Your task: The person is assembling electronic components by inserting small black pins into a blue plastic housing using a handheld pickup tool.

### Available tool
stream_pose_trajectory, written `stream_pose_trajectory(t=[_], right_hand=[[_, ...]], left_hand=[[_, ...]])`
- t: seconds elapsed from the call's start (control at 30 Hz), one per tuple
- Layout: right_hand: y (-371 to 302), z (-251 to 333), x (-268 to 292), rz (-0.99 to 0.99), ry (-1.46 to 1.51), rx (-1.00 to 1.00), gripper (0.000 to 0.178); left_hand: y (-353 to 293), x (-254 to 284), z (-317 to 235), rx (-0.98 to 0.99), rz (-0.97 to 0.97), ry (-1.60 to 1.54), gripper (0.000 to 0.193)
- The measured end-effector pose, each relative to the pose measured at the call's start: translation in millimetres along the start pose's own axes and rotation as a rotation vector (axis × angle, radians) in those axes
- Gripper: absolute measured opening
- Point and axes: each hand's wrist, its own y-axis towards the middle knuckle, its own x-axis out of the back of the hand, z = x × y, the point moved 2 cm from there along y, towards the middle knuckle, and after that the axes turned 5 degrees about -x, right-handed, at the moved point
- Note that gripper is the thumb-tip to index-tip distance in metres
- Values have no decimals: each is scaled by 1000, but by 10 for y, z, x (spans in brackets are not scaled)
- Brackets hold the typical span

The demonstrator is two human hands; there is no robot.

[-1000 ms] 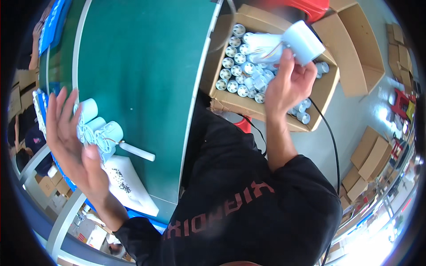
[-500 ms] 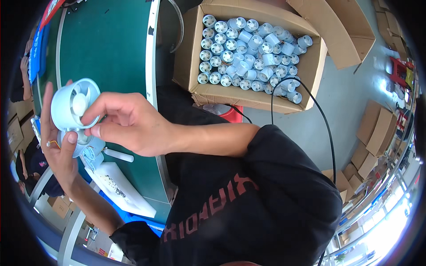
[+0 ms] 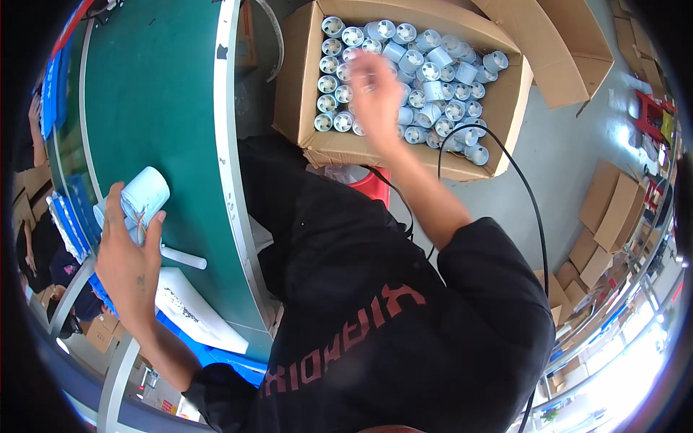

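Note:
My left hand (image 3: 133,267) is closed around a light blue cylindrical fan housing (image 3: 146,191) over the left side of the green table. Thin wires hang from the housing near my thumb. Partly hidden behind my fingers is another light blue part (image 3: 101,213). My right hand (image 3: 379,94) reaches over a cardboard box (image 3: 289,94) full of small light blue fans (image 3: 433,90). Motion blurs its fingers, so I cannot make out whether they hold anything.
On the green table (image 3: 159,94) lie a white rod (image 3: 184,257) and a white block with small black pieces (image 3: 191,310). Blue trays (image 3: 61,94) line the far left. A black cable (image 3: 530,195) arcs past the box. A red stool (image 3: 374,186) stands below it.
My right hand has left the fan in my left hand and swung right, over the box. My left hand has shifted slightly right and lower, and the housing's open fan end no longer faces me.

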Motion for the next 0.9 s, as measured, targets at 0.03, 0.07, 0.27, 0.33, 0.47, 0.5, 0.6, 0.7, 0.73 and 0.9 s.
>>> stream_pose_trajectory(t=[0.03,0.07,0.27,0.33,0.47,0.5,0.6,0.7,0.73,0.9], right_hand=[[276,-621,246,-192,-256,32,25],[464,-1107,552,-348,-604,141,37],[649,-2199,1169,-132,-1190,-300,78],[719,-2421,1305,-97,-1190,-264,81],[624,-2201,1319,-100,-1054,-208,68],[610,-2090,1327,-113,-952,-230,61],[486,-1668,1297,-258,-852,-105,38],[287,-912,1066,-231,-500,104,26],[210,-577,893,-156,-348,134,24],[270,-244,283,-74,-356,291,34]], left_hand=[[-24,-29,-5,5,0,-3,56],[-18,-91,6,32,5,27,56],[-11,-234,6,122,-22,-9,68],[-7,-346,61,71,-104,26,71],[-97,-478,133,9,-210,-87,83],[-107,-480,155,-33,-243,-195,86],[-160,-313,102,-92,-345,-259,93],[-267,-77,-86,-227,-524,-220,92],[-271,-42,-177,-319,-609,-354,88],[-149,163,-513,-574,-564,-455,71]])
